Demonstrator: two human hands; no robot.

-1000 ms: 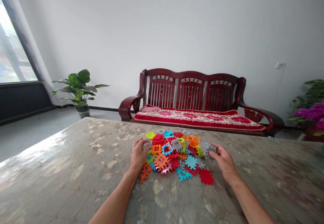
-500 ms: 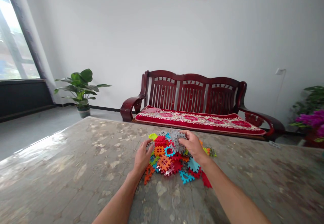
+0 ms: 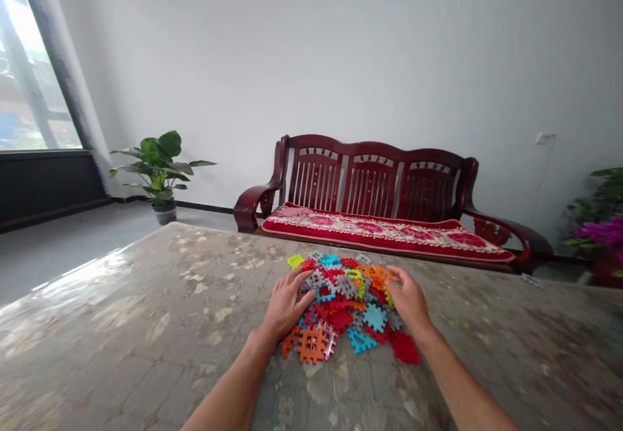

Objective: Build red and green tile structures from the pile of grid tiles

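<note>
Looking down on a loose heap of notched plastic interlocking tiles (image 3: 341,307), at lower centre of the frame, on a flower-patterned tabletop (image 3: 204,340). Spread roundly, without one clear long axis, between the left hand (image 3: 286,303) and the right hand (image 3: 409,299). Covered further by the left, with fingers parted over the left flank and without anything visibly gripped. Met at the edge by the right, with fingers loosely parted beside orange tiles (image 3: 377,276) (contact impossible to tell), likewise without a visible hold.
</note>
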